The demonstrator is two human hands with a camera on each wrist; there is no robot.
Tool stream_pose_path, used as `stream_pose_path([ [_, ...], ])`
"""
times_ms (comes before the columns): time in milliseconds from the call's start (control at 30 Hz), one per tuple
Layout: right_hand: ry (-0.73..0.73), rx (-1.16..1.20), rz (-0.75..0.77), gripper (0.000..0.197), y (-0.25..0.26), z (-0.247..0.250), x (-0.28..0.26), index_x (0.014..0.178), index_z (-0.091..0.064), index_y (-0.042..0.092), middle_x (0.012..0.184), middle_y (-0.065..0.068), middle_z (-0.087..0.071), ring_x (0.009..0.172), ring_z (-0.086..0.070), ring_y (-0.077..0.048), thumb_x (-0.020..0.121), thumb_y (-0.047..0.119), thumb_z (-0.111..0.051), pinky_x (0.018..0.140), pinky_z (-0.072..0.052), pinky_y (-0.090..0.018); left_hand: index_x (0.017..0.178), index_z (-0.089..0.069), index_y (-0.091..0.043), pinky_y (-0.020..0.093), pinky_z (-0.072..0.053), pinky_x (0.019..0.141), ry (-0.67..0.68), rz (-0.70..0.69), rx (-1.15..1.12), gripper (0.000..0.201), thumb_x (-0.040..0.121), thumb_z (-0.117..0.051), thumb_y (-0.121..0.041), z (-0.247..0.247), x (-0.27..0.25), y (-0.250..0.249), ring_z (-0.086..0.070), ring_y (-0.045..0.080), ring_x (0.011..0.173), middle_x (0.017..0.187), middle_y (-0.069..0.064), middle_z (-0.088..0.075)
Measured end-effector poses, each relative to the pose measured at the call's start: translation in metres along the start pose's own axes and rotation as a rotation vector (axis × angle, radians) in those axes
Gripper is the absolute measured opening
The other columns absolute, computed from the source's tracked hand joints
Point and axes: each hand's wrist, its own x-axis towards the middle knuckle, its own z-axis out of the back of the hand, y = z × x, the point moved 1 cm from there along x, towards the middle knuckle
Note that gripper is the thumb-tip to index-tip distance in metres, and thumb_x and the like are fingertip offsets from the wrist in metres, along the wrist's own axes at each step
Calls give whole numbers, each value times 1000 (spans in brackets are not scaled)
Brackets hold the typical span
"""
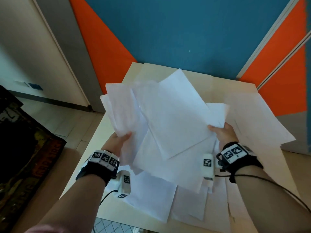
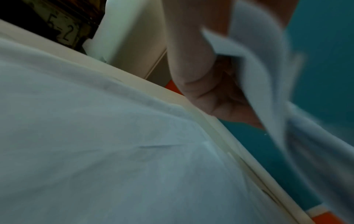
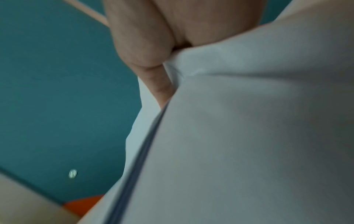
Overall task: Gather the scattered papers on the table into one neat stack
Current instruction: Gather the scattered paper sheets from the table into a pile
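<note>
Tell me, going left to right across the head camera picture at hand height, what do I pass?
Dark printed box → left hand → held bundle of papers → right hand → loose sheets on the table.

matt white papers (image 1: 176, 118); smooth pale table (image 1: 218, 88)

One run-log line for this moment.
left hand: grips papers | right hand: grips papers | bundle: lifted, uneven | loose sheets: on table

table (image 1: 217, 84) (pale, cream top) | loose white sheets (image 1: 151, 200) lying flat, overlapping, near and right edges
</note>
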Motion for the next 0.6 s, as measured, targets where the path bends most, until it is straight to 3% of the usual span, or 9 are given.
stream_pose_path([
  [33, 2, -19, 19, 32, -3, -6, -4, 110, -60, 3, 101, -15, -63, 93, -60, -29, 80, -6, -60, 93, -47, -43, 120, -54, 4, 50, -44, 99, 26, 0, -9, 34, 91, -55, -13, -3, 0, -1, -58, 36, 106, 114, 21, -61],
  [100, 14, -56, 59, 28, -10, -15, -10, 104, -59, 10, 103, -14, -63, 93, -60, -28, 81, -6, -59, 88, -48, -39, 115, -56, 0, 48, -46, 95, 84, -1, -9, 29, 93, -52, -18, -7, -1, -5, -60, 34, 101, 107, 17, -64],
  [167, 46, -82, 78, 26, -15, -20, -13, 105, -60, 10, 105, -14, -64, 94, -61, -28, 82, -4, -59, 90, -49, -40, 105, -60, -6, 42, -50, 87, 139, -10, 12, 22, 92, -53, -23, -12, -2, -8, -63, 30, 93, 101, 13, -66],
  [233, 104, -115, 93, 28, -18, -25, -16, 109, -60, 9, 106, -12, -65, 98, -61, -28, 83, -2, -59, 94, -48, -42, 107, -62, -6, 44, -49, 91, 141, -21, 47, 26, 90, -56, -25, -15, -1, -9, -64, 31, 96, 104, 14, -67],
  [367, 213, -159, 84, 25, -28, -34, -17, 109, -62, 19, 112, -3, -67, 109, -61, -24, 85, 15, -64, 102, -43, -42, 118, -57, 7, 47, -47, 96, 97, 35, 29, 38, 85, -63, -12, -12, 5, -2, -63, 33, 93, 101, 16, -67],
  [467, 225, -93, -32, 19, -26, -30, -10, 100, -65, 17, 108, -7, -69, 106, -63, -26, 87, 30, -61, 103, -43, -46, 113, -60, 6, 47, -48, 96, 154, 76, -29, 35, 81, -67, -7, -1, 6, 5, -62, 37, 103, 115, 24, -64],
  [533, 245, 25, -127, 25, -22, -27, -5, 106, -64, 9, 102, -10, -69, 98, -65, -27, 90, 27, -57, 97, -46, -45, 116, -59, 6, 47, -49, 96, 215, 71, -58, 54, 68, -78, -12, 7, 7, 7, -61, 39, 109, 121, 26, -62],
  [600, 274, 116, -172, 37, -20, -23, -2, 119, -59, 5, 104, -12, -69, 95, -65, -27, 90, 27, -57, 90, -49, -40, 116, -61, 1, 42, -55, 87, 283, 71, -41, 83, 43, -91, -25, 13, 9, 10, -66, 34, 103, 116, 21, -66],
])
